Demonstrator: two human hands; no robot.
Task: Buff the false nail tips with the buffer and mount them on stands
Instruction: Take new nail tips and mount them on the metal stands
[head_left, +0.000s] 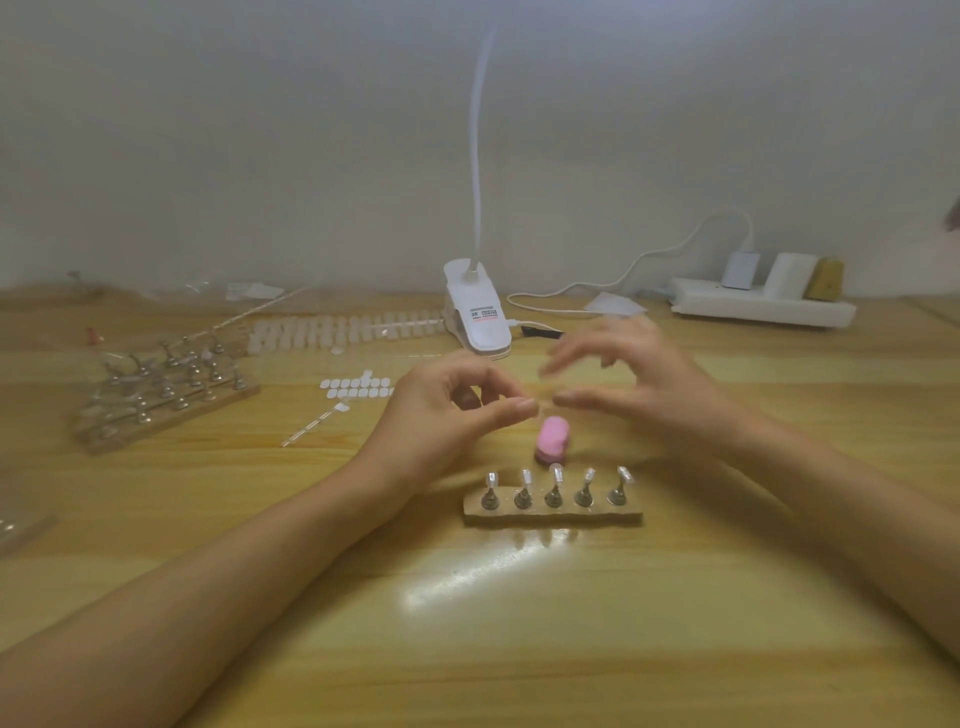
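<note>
A: L hand (452, 410)?
B: Fingers curled in, thumb tip by forefinger. We can't tell if it pinches anything.
A: R hand (639, 384)?
B: Blurred, fingers spread loose, gripping nothing.
A: Buffer?
B: We see the pink buffer (553, 439) on the table (519, 649), just below the gap btwn both hands, untouched. 5 stands (553, 499) sit nearer us, w/ clear tips (557, 473) on top.

Soft, dim light is washing everything in a grey-green cast. The right hand (639, 384) is smearing with motion blur at its fingers; the left hand (441, 410) is showing sharper. A bright streak of glare is shining on the desk (519, 649) just nearer than the hands. Beyond them, the desk's far edge is bowing from the wide lens.
</note>
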